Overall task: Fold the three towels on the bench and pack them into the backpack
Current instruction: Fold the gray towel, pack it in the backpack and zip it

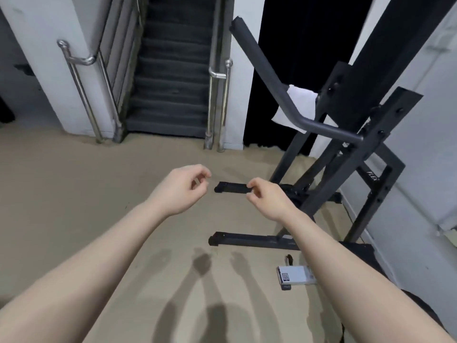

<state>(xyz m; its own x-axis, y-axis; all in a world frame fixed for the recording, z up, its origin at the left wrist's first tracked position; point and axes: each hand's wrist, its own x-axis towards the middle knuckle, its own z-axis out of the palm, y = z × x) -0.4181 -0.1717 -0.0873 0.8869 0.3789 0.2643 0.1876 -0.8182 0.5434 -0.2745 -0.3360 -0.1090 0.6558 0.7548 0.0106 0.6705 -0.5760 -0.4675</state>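
Both my arms are stretched forward over a beige floor. My left hand (181,188) has loosely curled fingers with thumb and forefinger nearly touching, holding nothing. My right hand (268,196) is curled the same way and also holds nothing. A white towel (298,105) hangs over a bar of the black gym machine (356,134) at the upper right, well beyond both hands. No other towel shows and no backpack shows for certain. A dark rounded shape (420,310) peeks out behind my right forearm; I cannot tell what it is.
The machine's black floor feet (247,240) lie just ahead of my right arm. A small white and black box (295,277) rests on the floor near it. A dark staircase (170,78) with steel handrails (81,95) rises at the back. White walls stand left and right.
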